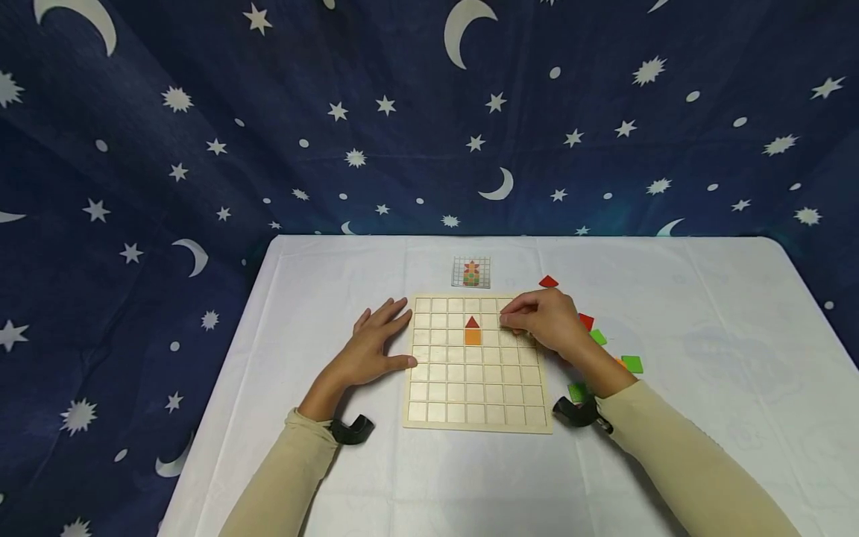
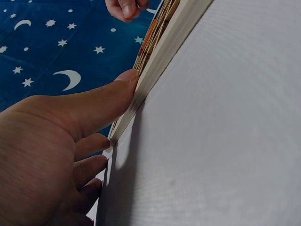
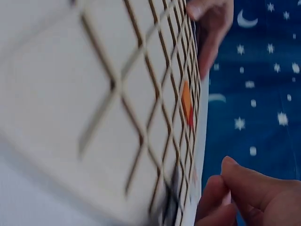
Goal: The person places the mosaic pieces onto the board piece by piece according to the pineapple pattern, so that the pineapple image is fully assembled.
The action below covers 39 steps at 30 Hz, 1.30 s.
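Observation:
A wooden grid board lies on the table. On it sit an orange square tile and, directly above that, a red triangle tile. My left hand rests at the board's left edge, thumb on the rim and fingers spread, as the left wrist view also shows. Over the upper right of the grid is my right hand, with thumb and index fingertips brought together. I cannot tell whether a tile is between those fingertips.
Behind the board lies a small pattern card with a coloured figure on a grid. Loose tiles lie to the right: a red one at the back, a green one, and several others partly hidden by my right arm. A starry dark blue cloth hangs behind.

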Motion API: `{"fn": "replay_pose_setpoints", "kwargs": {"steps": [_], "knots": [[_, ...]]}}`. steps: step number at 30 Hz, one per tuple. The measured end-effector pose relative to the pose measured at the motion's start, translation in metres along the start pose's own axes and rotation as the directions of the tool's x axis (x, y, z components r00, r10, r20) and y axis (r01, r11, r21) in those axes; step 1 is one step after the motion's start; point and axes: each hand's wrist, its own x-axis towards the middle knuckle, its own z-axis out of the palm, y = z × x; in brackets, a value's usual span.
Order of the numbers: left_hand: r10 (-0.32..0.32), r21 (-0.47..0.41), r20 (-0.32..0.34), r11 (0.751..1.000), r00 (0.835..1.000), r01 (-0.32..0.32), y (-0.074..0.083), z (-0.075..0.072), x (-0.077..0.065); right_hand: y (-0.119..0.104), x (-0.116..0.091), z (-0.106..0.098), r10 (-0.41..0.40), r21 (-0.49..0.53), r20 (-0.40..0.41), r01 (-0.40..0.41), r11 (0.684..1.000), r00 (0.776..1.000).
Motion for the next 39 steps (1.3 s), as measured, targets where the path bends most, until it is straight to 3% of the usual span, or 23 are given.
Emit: {"fn": "replay_pose_setpoints", "kwargs": {"steps": [7,14,27,39], "knots": [[-0.001,0.01,-0.003,1.0,1.0,0.001,0.0,0.0,0.0,0.017,0.013,-0.036,0.037,-0.049,-0.141,-0.045,0.998,0.989],[0.005,0.003,-0.006,1.0,1.0,-0.005,0.001,0.0,0.0,0.036,0.03,-0.042,0.058,-0.115,-0.287,-0.095,0.989,0.956],[0.004,-0.002,-0.009,1.0,1.0,-0.004,0.002,0.0,-0.001,0.039,0.04,-0.042,0.167,-0.125,-0.273,-0.207,0.97,0.947],[0.011,0.013,-0.007,1.0,1.0,-0.011,0.0,0.0,0.0,0.041,0.037,-0.039,0.084,-0.087,-0.283,-0.113,0.99,0.955]]}}
